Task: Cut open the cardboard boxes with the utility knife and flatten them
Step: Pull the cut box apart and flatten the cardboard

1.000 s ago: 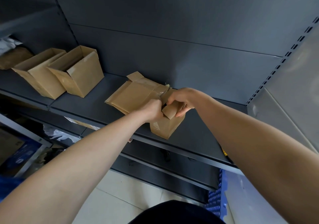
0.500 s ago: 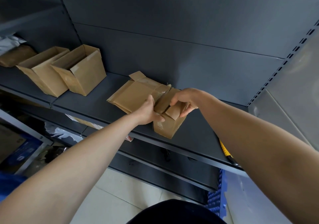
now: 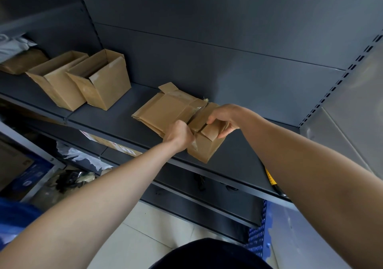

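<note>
Small box sits at the shelf front edge, right of centre, tilted, taped corner over the lip. Both hands are on its top.

Left hand: fingers curled tight, gripping the box's left top edge at the flap seam.

Right hand: fingers curled over the right top flap, thumb on the near side, pinching that flap. The flaps are partly raised, with a gap showing between them.

Flat stack of cut cardboard lies just left of and behind the box, touching it, tape still across it.

Two open boxes stand side by side, touching, toward the shelf's left end, well apart from the stack.

Yellow-black tool lies at the front edge on the right, mostly hidden by the right forearm; can't tell what it is.
</note>
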